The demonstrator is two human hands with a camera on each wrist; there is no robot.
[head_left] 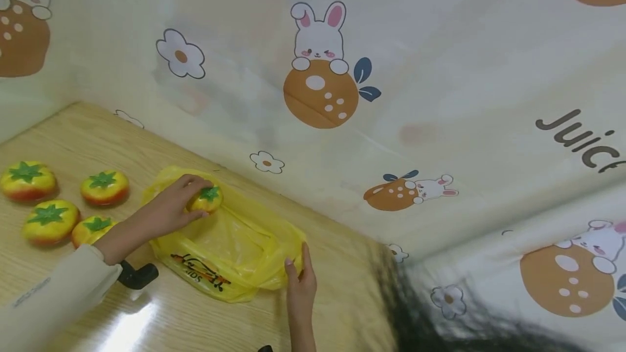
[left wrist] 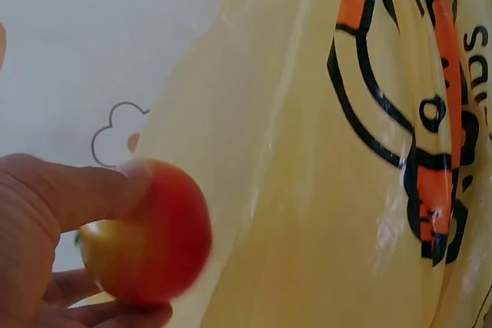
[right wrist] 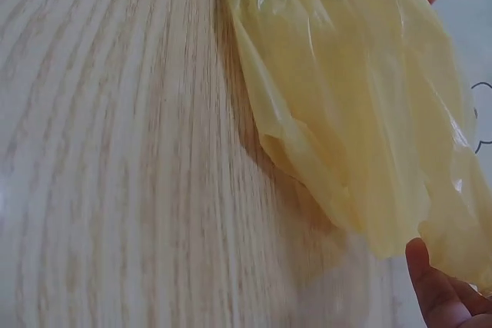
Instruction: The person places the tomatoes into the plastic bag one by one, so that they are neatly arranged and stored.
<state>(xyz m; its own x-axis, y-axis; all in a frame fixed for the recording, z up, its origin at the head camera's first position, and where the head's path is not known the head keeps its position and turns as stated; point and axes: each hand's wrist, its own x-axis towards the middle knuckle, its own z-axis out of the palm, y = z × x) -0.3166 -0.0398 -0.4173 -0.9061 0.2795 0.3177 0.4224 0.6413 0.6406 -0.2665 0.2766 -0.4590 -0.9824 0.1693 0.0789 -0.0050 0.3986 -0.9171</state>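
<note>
My left hand (head_left: 171, 208) holds a yellow-and-red toy persimmon (head_left: 207, 200) with a green leafy top, between thumb and fingers. It is over the left end of a yellow plastic bag (head_left: 210, 243) that lies spread on the table with its mouth open upward. In the left wrist view the toy persimmon (left wrist: 165, 236) shows its red underside, beside the bag's printed wall. My right hand (head_left: 300, 281) pinches the bag's rim at its right end; in the right wrist view the fingers (right wrist: 434, 286) grip the thin plastic. What lies inside the bag is unclear.
Several more toy persimmons (head_left: 51, 221) sit on the wooden table (head_left: 195, 325) at the left, one partly behind my left forearm. A cloth (head_left: 235, 96) with rabbit prints hangs behind the table. Dark hair (head_left: 420, 308) blurs the lower right.
</note>
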